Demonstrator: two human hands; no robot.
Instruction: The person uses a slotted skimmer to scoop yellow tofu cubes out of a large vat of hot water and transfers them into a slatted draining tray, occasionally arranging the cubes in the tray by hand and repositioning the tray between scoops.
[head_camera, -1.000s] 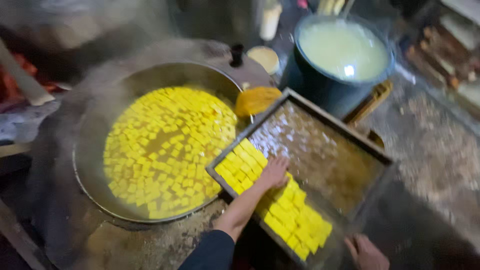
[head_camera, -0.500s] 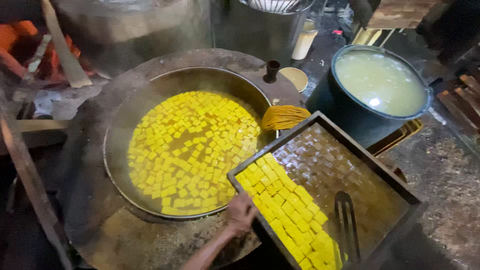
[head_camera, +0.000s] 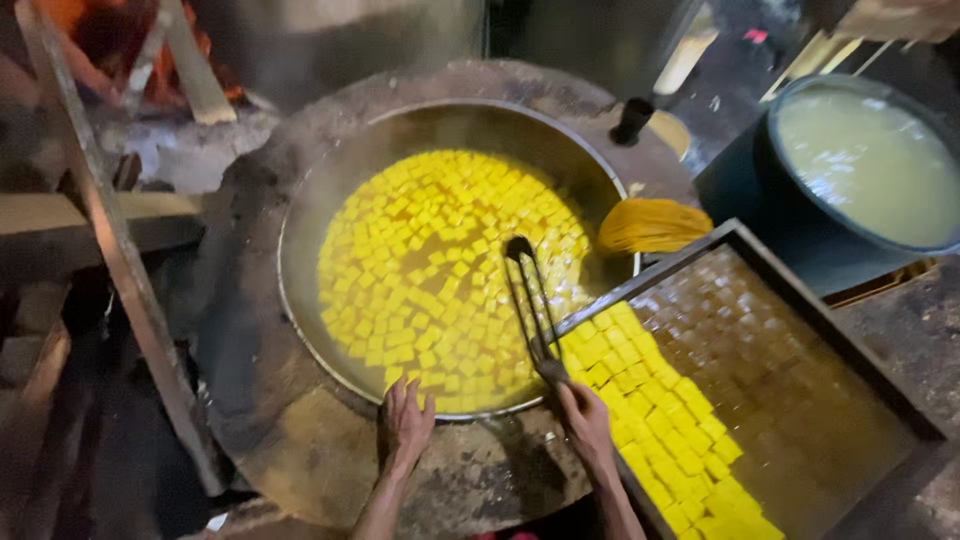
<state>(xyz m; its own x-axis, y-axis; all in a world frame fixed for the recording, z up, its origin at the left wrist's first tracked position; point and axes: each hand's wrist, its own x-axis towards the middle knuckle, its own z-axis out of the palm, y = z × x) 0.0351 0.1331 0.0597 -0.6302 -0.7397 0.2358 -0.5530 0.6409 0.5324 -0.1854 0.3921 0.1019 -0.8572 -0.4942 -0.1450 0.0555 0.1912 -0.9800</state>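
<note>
Round stone surface (head_camera: 300, 470) around wok (head_camera: 330, 180) of yellow cubes (head_camera: 440, 270). Left hand (head_camera: 405, 425) flat, bracing. Right hand (head_camera: 585, 420) gripping tongs (head_camera: 530, 300), reaching cubes; tray (head_camera: 800, 380) beside.

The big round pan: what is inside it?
The pan holds many yellow cubes floating in yellowish liquid, and the tips of dark tongs held by the right hand. The cubes and liquid cover the bottom, so it cannot be seen.

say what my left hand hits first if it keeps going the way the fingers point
Probably the near rim of the big pan: the left hand lies flat just short of it, fingers pointing at the yellow cubes beyond.
</note>
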